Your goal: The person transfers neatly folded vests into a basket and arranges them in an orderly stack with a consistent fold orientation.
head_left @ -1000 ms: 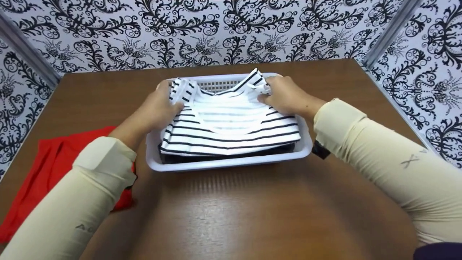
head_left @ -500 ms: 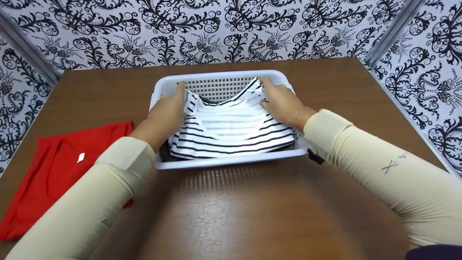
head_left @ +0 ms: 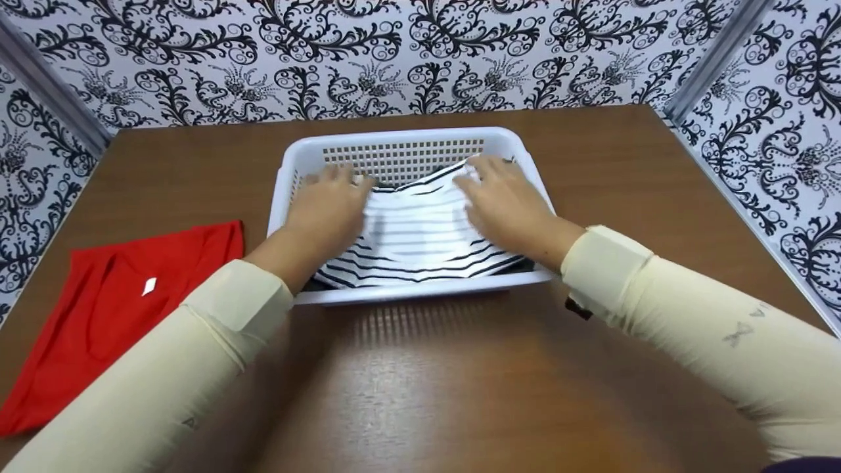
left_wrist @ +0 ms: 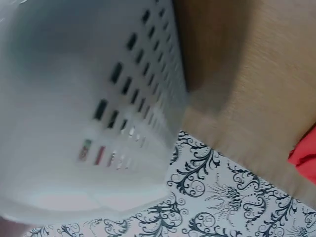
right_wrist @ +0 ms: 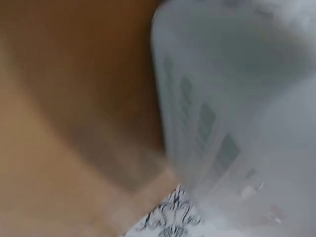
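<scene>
Change: one second ago both hands gripped the white fabric garment with thin black stripes and a wide scooped neckline [head_left: 417, 226] by its shoulders, its front fold up around rim level; now it lies lower, inside the rectangular white plastic basket with lattice walls [head_left: 407, 136]. Grip looks released: left hand [head_left: 328, 211] and right hand [head_left: 504, 205] have fingers spread over the two shoulder areas, palms down, nothing pinched that I can see. Motion blur, so can't tell if fingertips touch the fabric. My read: the lowering is essentially done, garment is supported by the basket, and what's in hand is letting go or smoothing. Basket contents: striped garment on top, neckline toward the back wall, front fold just inside the front rim; dark material [head_left: 522, 266] shows under its front corners, can't identify it. Back wall lattice is visible above the neckline. Outside the basket: flat red fabric garment with a small white tag [head_left: 98, 309] on the desk [head_left: 407, 387], left of the basket, apart from it, untouched. Wrist views mostly show basket walls, blurred, and don't settle finger contact.
</scene>
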`<act>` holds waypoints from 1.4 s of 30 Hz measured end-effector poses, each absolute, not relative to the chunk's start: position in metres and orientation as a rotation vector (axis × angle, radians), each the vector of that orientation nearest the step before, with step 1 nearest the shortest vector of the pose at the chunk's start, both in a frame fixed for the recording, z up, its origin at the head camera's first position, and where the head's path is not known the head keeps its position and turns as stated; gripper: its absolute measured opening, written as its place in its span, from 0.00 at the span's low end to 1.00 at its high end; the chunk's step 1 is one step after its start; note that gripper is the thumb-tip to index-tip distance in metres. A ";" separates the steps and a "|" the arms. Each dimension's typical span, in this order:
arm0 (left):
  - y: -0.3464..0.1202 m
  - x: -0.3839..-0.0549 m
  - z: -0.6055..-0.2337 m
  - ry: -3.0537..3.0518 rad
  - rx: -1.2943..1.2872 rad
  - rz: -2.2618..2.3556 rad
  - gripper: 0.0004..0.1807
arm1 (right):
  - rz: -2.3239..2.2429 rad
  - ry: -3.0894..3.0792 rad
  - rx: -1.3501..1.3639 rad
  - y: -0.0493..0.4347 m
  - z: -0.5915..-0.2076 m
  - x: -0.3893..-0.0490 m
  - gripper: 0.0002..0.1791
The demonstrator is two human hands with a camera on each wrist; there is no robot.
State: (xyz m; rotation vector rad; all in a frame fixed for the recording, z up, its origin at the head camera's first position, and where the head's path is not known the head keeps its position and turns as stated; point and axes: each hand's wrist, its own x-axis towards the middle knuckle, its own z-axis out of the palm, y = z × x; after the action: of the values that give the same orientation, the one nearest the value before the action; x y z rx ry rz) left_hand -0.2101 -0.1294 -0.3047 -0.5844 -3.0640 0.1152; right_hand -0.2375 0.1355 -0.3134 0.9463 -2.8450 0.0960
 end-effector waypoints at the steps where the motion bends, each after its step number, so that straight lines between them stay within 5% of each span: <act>1: -0.128 -0.209 -0.304 -3.071 -0.675 0.114 0.27 | 0.099 -2.865 0.994 0.135 -0.314 -0.234 0.25; 5: -0.127 -0.204 -0.308 -3.159 -0.910 0.084 0.31 | 0.042 -2.970 1.141 0.136 -0.317 -0.228 0.31; 11: -0.134 -0.204 -0.320 -3.356 -0.852 0.138 0.37 | -0.153 -3.179 1.204 0.144 -0.323 -0.230 0.38; 42: -0.141 -0.213 -0.330 -3.499 -0.848 0.163 0.41 | -0.230 -3.318 1.191 0.144 -0.327 -0.237 0.39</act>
State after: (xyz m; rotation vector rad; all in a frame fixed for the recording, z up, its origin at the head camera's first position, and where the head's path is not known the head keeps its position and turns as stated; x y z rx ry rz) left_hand -0.2129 -0.1407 -0.3298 -0.8476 -3.4994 0.1630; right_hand -0.2370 0.1437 -0.3268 1.1912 -3.3176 -0.2301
